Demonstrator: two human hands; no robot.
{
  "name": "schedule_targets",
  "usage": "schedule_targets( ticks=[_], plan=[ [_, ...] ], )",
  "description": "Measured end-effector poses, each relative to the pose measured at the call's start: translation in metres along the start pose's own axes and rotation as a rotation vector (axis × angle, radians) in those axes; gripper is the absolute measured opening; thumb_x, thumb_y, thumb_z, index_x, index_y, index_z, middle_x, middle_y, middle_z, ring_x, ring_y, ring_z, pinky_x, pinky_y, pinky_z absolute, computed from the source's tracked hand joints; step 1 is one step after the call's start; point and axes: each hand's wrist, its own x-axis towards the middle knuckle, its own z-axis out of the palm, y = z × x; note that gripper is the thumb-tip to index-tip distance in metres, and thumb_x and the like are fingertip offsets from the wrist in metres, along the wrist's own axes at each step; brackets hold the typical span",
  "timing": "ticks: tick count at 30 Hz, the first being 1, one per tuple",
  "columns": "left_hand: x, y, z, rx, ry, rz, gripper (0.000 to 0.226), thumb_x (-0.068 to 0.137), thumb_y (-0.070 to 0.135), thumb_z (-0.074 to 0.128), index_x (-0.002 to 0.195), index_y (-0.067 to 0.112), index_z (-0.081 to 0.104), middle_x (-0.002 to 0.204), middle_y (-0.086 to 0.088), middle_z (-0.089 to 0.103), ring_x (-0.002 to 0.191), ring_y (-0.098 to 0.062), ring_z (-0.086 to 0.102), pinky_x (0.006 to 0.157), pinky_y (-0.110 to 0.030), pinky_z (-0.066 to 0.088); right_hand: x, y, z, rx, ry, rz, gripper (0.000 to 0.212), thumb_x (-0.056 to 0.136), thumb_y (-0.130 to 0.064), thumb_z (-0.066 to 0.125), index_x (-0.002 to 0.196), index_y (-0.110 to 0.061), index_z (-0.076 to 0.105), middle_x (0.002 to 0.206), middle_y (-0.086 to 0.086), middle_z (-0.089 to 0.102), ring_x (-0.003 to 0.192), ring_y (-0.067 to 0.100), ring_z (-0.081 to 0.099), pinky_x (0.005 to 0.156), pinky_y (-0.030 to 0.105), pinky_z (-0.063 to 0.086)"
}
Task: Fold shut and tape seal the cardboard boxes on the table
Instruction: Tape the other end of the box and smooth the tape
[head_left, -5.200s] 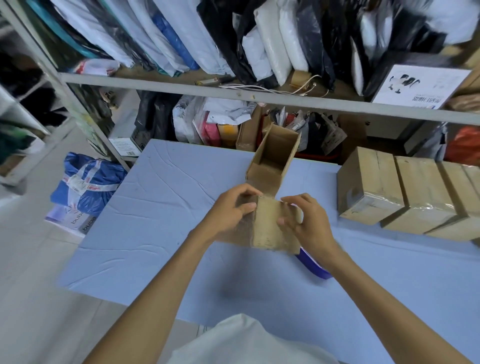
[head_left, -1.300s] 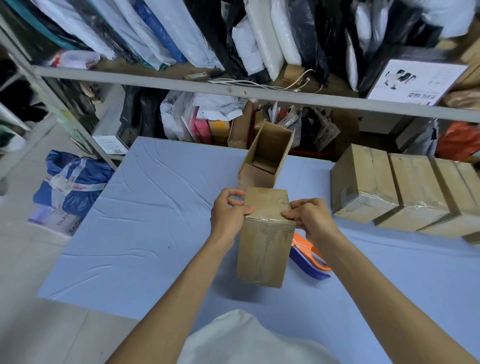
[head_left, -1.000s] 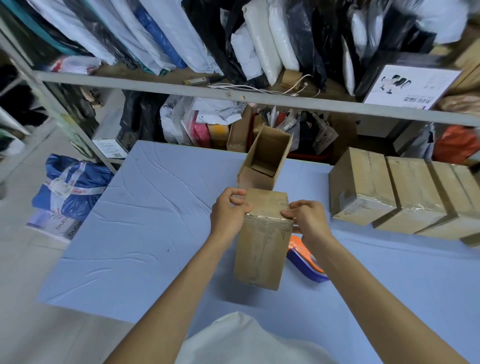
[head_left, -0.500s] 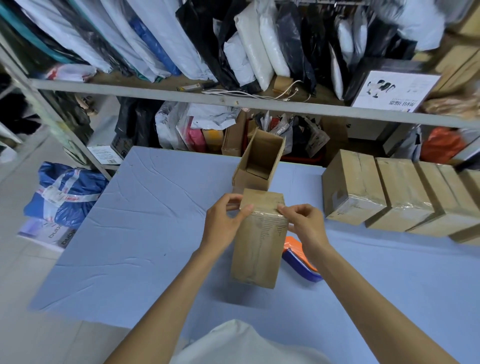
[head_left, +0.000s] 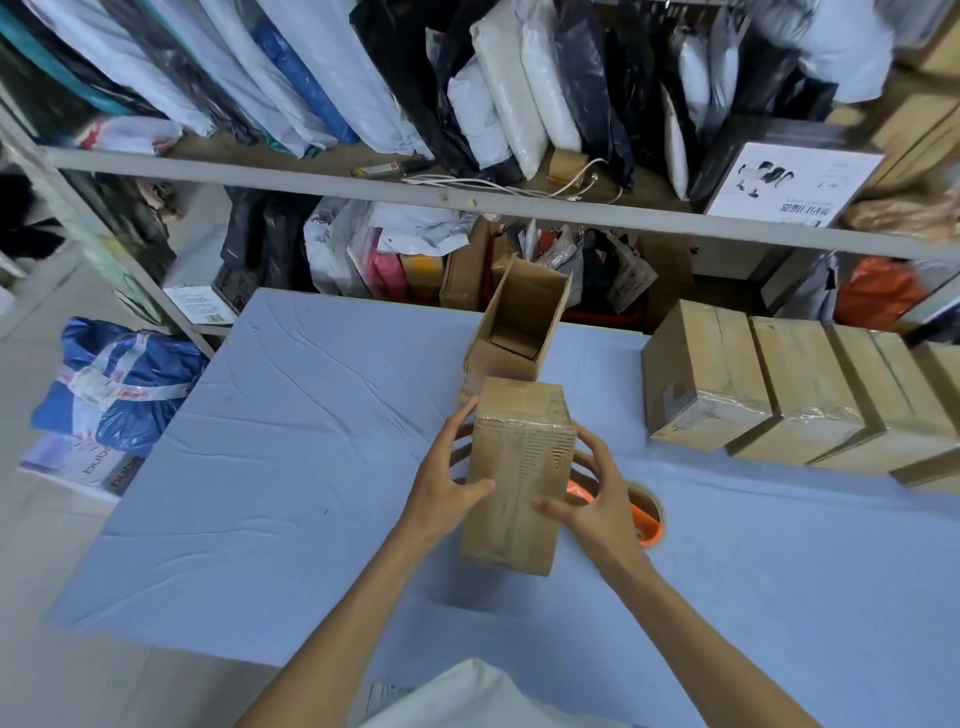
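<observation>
At the centre of the frame the box (head_left: 519, 467) stands on end, its top flaps down under clear tape, held between both hands just above the table (head_left: 285, 441) with a shadow beneath it. The left hand (head_left: 441, 483) grips its left side, fingers spread along that side and thumb on the near face. The right hand (head_left: 597, 499) grips the right side in the same way, thumb on the near face. Just behind, towards the top of the frame, is an open box (head_left: 514, 322). At centre right, sealed boxes (head_left: 711, 374) sit side by side. An orange dispenser (head_left: 647, 519) lies partly hidden behind the right hand.
</observation>
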Motion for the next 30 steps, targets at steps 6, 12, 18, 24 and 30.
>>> schedule_targets(
  ticks=[6,12,18,24,30],
  plan=[
    [-0.002,0.006,0.003,-0.047,0.027,0.041,0.061,0.075,0.003,0.077,0.12,0.031,0.047,0.126,0.018,0.054,0.122,-0.01,0.053,0.081,-0.024,0.056,-0.006,0.002,-0.005,0.035,0.065,-0.053,0.077,0.068,0.008,0.08,0.126,-0.03,0.048,0.119,-0.008,0.061,0.102,0.008,0.064,0.073,0.022,0.056],
    [0.007,0.035,0.021,0.058,-0.011,0.154,0.062,0.069,0.029,0.076,0.123,0.036,0.046,0.129,0.013,0.053,0.119,-0.004,0.053,0.081,-0.016,0.053,-0.006,-0.012,-0.028,0.082,0.169,-0.067,0.057,0.065,0.008,0.082,0.105,-0.019,0.052,0.112,0.001,0.064,0.097,0.017,0.067,0.067,0.021,0.055],
    [0.027,0.056,0.052,0.181,-0.043,0.195,0.077,0.072,0.038,0.074,0.141,0.038,0.039,0.132,0.01,0.044,0.119,-0.003,0.049,0.084,-0.015,0.048,0.004,-0.027,-0.06,0.02,0.263,-0.137,0.054,0.068,-0.007,0.084,0.111,-0.014,0.052,0.109,-0.004,0.064,0.095,0.002,0.064,0.07,0.013,0.053],
    [0.062,0.084,0.082,0.127,-0.045,0.173,0.066,0.073,0.016,0.075,0.132,0.024,0.047,0.128,0.006,0.056,0.116,-0.006,0.053,0.096,-0.03,0.051,0.037,-0.034,-0.095,-0.01,0.349,-0.182,0.036,0.073,-0.023,0.082,0.09,-0.011,0.053,0.094,-0.001,0.067,0.092,0.015,0.067,0.078,0.03,0.057],
    [0.106,0.085,0.118,0.089,-0.012,0.018,0.076,0.071,0.015,0.075,0.14,0.021,0.044,0.124,0.002,0.05,0.116,-0.014,0.053,0.097,-0.031,0.049,0.082,-0.036,-0.116,-0.167,0.263,-0.23,0.051,0.078,-0.016,0.078,0.121,-0.014,0.05,0.112,-0.012,0.058,0.102,-0.009,0.056,0.079,0.011,0.049]
  ],
)
